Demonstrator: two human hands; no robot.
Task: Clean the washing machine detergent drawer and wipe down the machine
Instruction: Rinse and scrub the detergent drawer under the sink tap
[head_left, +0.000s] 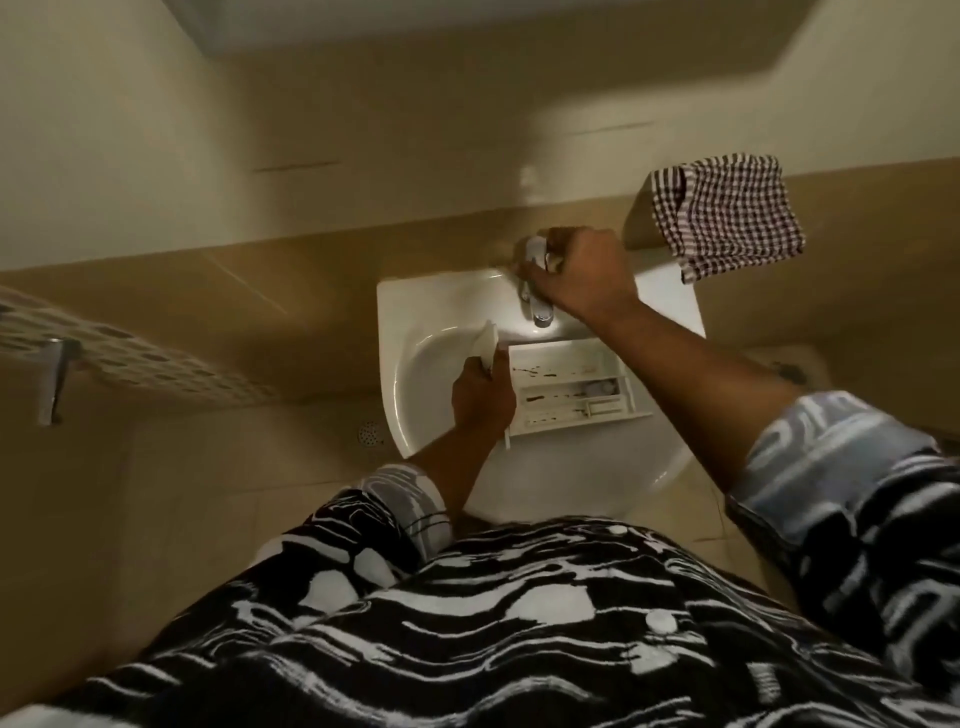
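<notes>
A white detergent drawer (571, 384) lies in the white sink (415, 322), with dark stains in its compartments. My left hand (480, 397) is at the drawer's left end and grips a small white piece (488, 343), cloth or paper, that sticks up above the fingers. Farther back, my right hand (582, 275) curls round the handle of the chrome tap (535, 291). The tap's spout points down just behind the drawer. No running water is visible.
A brown-and-white checked cloth (727, 213) hangs over a ledge at the back right of the sink. A perforated rack (130, 353) and a metal handle (52, 384) are at the left. A floor drain (370, 434) sits left of the sink pedestal.
</notes>
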